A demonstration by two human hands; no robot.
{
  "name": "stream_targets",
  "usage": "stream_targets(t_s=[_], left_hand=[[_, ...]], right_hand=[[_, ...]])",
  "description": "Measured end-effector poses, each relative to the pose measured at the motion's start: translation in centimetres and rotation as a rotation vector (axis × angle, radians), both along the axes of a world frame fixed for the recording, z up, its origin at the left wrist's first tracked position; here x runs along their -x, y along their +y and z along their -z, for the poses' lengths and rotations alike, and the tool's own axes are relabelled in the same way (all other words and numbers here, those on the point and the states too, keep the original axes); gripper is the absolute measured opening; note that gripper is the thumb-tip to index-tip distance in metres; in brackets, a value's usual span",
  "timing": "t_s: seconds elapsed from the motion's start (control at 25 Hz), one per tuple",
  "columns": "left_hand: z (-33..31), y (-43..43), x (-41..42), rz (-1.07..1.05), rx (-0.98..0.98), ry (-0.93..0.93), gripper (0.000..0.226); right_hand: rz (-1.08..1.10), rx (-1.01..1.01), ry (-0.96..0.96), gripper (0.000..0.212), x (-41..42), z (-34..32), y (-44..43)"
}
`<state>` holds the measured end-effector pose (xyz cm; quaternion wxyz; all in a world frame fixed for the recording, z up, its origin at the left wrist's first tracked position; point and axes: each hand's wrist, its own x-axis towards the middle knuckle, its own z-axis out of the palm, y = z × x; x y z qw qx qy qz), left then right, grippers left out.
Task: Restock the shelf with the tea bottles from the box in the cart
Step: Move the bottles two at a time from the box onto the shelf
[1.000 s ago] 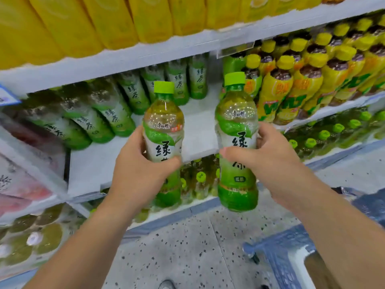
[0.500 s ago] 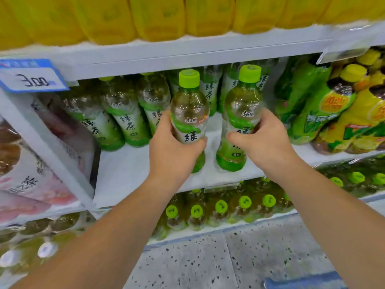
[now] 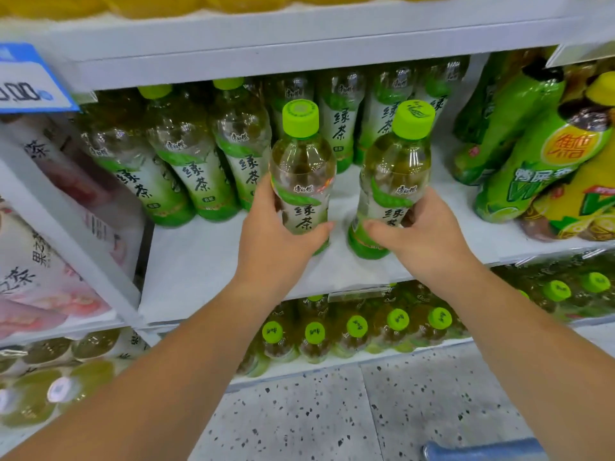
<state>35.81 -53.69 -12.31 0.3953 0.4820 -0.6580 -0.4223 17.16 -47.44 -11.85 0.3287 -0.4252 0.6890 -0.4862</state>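
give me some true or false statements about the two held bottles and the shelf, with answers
1. The left hand grips the left bottle and the right hand grips the right bottle. True.
2. The right bottle lies on its side. False: it is upright.
3. The left bottle has a yellow cap. False: its cap is green.
4. More green tea bottles stand at the back of the same shelf. True.
5. The blue price tag is at the upper right. False: it is at the upper left.
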Motion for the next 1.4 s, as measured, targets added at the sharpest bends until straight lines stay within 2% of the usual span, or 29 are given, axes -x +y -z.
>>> stream_targets(t_s=[0.08, 0.2, 0.6, 0.88, 1.12, 1.28, 1.4], left_hand=[[1.4, 0.8, -0.7, -0.017, -0.032, -0.104, 0.064], [3.2, 1.4, -1.1, -0.096, -0.022, -0.156, 0.058], [4.5, -1.3, 1.2, -0.311, -0.089, -0.195, 0.035], [4.0, -3.0, 2.2, -0.34, -0.128, -0.341, 0.047], [4.7, -3.2, 2.2, -0.326, 0.006, -0.448, 0.047], [5.6, -3.0, 1.8, -0.317, 0.092, -0.431, 0.042], [5.8, -2.9, 1.8, -0.338, 0.09, -0.388, 0.036]], right_hand=[[-0.022, -0.062, 0.034, 0.042, 0.1, 0.5, 0.6], [-0.016, -0.1, 0.095, 0.049, 0.3, 2.1, 1.5], [0.039, 0.064, 0.171, 0.047, 0.0, 4.4, -3.7], [0.035, 0.107, 0.084, 0.05, 0.4, 5.5, -6.0], [0.0, 0.09, 0.101, 0.047, 0.8, 6.4, -5.9], [-0.004, 0.078, 0.165, 0.055, 0.9, 7.0, -5.9], [0.009, 0.092, 0.196, 0.051, 0.5, 7.0, -6.1]])
